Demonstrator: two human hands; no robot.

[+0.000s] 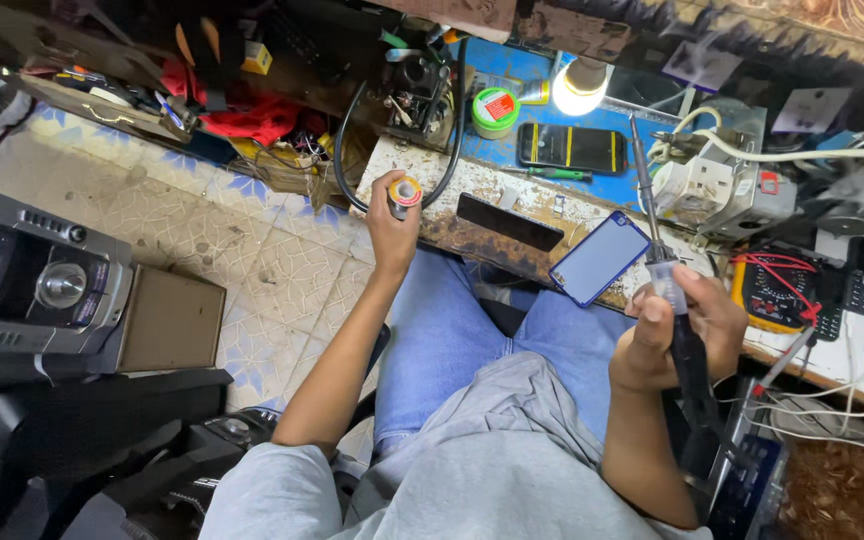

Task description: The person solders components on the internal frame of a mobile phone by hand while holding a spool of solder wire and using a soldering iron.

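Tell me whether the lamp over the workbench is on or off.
On. The lamp bulb glows bright white and throws light on the blue bench top around it, near the dark-screened phone.

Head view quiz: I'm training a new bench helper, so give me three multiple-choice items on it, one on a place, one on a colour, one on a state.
1. Where does the blue-edged phone lie?
A. on the bench edge
B. on the floor tiles
C. on the stereo

2. What colour is the lid of the round tin?
A. green
B. black
C. white

3. What does the right hand hold?
A. nothing
B. a soldering iron
C. a phone

Answers:
1 A, it rests on the worn bench rim.
2 A, green around a red label.
3 B, fingers are wrapped around its handle, tip up.
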